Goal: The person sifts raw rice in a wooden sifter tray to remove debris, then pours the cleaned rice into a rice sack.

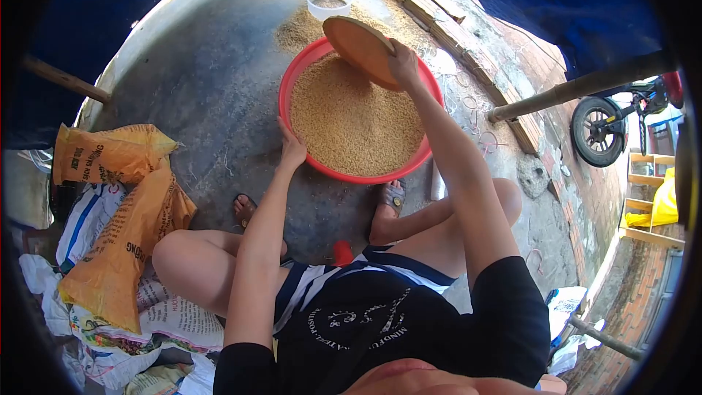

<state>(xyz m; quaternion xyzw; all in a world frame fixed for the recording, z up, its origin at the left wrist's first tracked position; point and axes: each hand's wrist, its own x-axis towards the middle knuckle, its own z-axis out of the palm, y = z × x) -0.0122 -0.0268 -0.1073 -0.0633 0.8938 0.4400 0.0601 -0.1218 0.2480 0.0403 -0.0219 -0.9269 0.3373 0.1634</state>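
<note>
Tray [358,47] is gripped at right edge by right hand [404,67], fingers closed; tilted over grain [355,128] in basin's [365,177] far side, long axis far-left to near-right. Left hand [292,151] placed at left rim; grip cannot be told.

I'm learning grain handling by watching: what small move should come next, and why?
Perhaps lower the right hand slightly, easing the round orange tray toward the grain: the tray tilts over it, and the left hand, against the red basin, could steady it.
</note>
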